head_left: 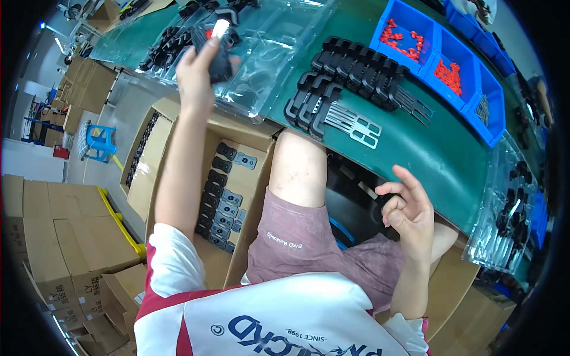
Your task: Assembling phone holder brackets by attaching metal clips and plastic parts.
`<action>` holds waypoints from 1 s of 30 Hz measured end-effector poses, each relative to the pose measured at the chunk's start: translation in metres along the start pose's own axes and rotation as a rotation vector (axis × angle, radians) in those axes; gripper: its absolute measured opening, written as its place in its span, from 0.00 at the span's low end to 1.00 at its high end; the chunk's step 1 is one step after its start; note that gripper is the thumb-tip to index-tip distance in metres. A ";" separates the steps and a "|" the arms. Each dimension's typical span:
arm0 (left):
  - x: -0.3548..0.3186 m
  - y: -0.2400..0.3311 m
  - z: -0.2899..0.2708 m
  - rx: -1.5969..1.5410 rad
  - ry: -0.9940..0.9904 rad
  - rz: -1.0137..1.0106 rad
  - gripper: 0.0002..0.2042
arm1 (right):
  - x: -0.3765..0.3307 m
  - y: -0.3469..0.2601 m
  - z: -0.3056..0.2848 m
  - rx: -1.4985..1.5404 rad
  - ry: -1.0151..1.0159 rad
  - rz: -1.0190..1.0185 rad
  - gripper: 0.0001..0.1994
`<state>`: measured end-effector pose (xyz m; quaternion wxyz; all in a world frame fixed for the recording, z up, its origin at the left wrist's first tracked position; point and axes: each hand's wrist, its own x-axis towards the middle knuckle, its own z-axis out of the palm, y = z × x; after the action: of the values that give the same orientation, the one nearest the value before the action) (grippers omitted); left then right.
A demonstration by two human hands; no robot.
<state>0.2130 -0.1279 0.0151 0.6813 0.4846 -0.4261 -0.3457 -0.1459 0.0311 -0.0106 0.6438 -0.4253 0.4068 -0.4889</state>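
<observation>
My left hand (198, 74) reaches over the far left of the table, its fingers closed around a black plastic part (220, 64). A red spot and a shiny, bright end show at the top of that part; its exact shape is partly hidden by my hand. Beneath and around it, more black parts (163, 48) lie on a clear plastic tray (261, 71). My right hand (409, 216) hovers in front of the table edge, fingers loosely bent and apart, holding nothing. Two rows of black parts, the black frames (356, 68) and the nearer frames with slotted metal plates (356, 123), stand between the hands.
Blue bins (425, 68) with small red pieces and thin metal pins sit at the back right of the green table (427, 148). Another clear tray (504, 219) holds black parts at right. An open carton (246, 204) with black and grey pieces stands left of my leg.
</observation>
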 end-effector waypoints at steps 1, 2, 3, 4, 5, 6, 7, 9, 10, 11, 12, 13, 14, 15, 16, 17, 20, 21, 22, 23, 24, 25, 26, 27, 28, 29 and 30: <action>0.024 -0.011 -0.012 -0.006 -0.005 0.002 0.15 | -0.002 0.001 -0.001 -0.003 0.004 -0.005 0.34; 0.048 -0.023 -0.025 -0.004 0.011 -0.046 0.15 | -0.003 0.002 -0.001 0.002 0.013 -0.002 0.33; 0.066 -0.031 -0.033 0.000 0.028 -0.094 0.15 | -0.005 0.003 -0.003 0.009 0.021 0.001 0.32; 0.080 -0.039 -0.043 0.005 0.048 -0.140 0.14 | -0.007 0.003 -0.004 0.016 0.024 0.004 0.32; 0.087 -0.046 -0.042 0.005 0.060 -0.193 0.14 | -0.007 0.003 -0.006 0.020 0.038 0.008 0.31; 0.085 -0.045 -0.035 -0.001 0.050 -0.195 0.14 | -0.008 0.001 -0.008 0.017 0.049 0.004 0.31; 0.082 -0.043 -0.031 -0.006 0.052 -0.137 0.15 | -0.009 0.000 -0.010 0.012 0.045 0.005 0.30; 0.066 -0.029 -0.020 -0.017 0.050 -0.024 0.15 | -0.010 -0.001 -0.012 0.006 0.045 0.010 0.28; 0.055 -0.020 -0.015 -0.023 0.050 0.031 0.16 | -0.010 -0.001 -0.013 0.003 0.045 0.014 0.27; 0.035 -0.007 0.003 -0.061 0.009 0.050 0.16 | -0.010 -0.002 -0.012 -0.029 0.057 0.027 0.25; 0.008 0.008 0.027 -0.102 -0.033 0.068 0.16 | -0.007 -0.004 -0.011 -0.061 0.070 0.042 0.23; -0.018 0.021 0.045 -0.113 -0.048 0.052 0.16 | -0.003 -0.005 -0.009 -0.067 0.094 0.046 0.23; -0.044 0.032 0.062 -0.135 -0.145 0.025 0.17 | 0.002 -0.005 -0.004 -0.036 0.070 -0.030 0.22; -0.071 0.040 0.075 -0.160 -0.235 -0.001 0.17 | 0.008 -0.005 0.001 -0.009 0.040 -0.105 0.22; -0.098 0.043 0.084 -0.289 -0.320 -0.126 0.18 | 0.014 -0.005 0.011 0.066 0.036 -0.179 0.22; -0.120 0.045 0.092 -0.341 -0.362 -0.262 0.18 | 0.018 -0.008 0.020 0.136 0.044 -0.256 0.22; -0.174 0.046 0.116 -0.458 -0.403 -0.500 0.17 | 0.021 -0.011 0.035 0.141 0.078 -0.328 0.23; -0.178 0.043 0.119 -0.471 -0.404 -0.511 0.17 | 0.018 -0.011 0.031 0.127 0.086 -0.322 0.23; -0.182 0.039 0.121 -0.496 -0.420 -0.532 0.17 | 0.013 -0.009 0.025 0.091 0.096 -0.298 0.23; -0.185 0.036 0.123 -0.519 -0.436 -0.553 0.16 | 0.007 -0.008 0.018 0.057 0.106 -0.273 0.23; -0.189 0.034 0.124 -0.540 -0.450 -0.573 0.15 | 0.002 -0.007 0.011 0.024 0.114 -0.248 0.24; -0.192 0.031 0.125 -0.561 -0.463 -0.593 0.15 | -0.003 -0.007 0.004 -0.008 0.121 -0.222 0.24; -0.195 0.028 0.126 -0.565 -0.462 -0.601 0.15 | -0.005 -0.010 -0.003 -0.054 0.219 -0.281 0.23; -0.196 0.025 0.126 -0.556 -0.509 -0.615 0.15 | -0.006 -0.013 -0.011 -0.100 0.316 -0.340 0.23; -0.199 0.023 0.125 -0.546 -0.556 -0.632 0.15 | -0.005 -0.019 -0.020 -0.103 0.324 -0.331 0.23; -0.202 0.022 0.123 -0.535 -0.604 -0.649 0.15 | 0.000 -0.026 -0.030 -0.051 0.386 -0.423 0.22; -0.205 0.020 0.121 -0.524 -0.652 -0.665 0.15 | 0.004 -0.031 -0.035 0.000 0.448 -0.516 0.21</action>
<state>0.0217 0.0145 0.0041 0.4653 0.2743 -0.3386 -0.7704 -0.1870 0.0168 0.0079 0.3934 -0.3963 0.4171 -0.7171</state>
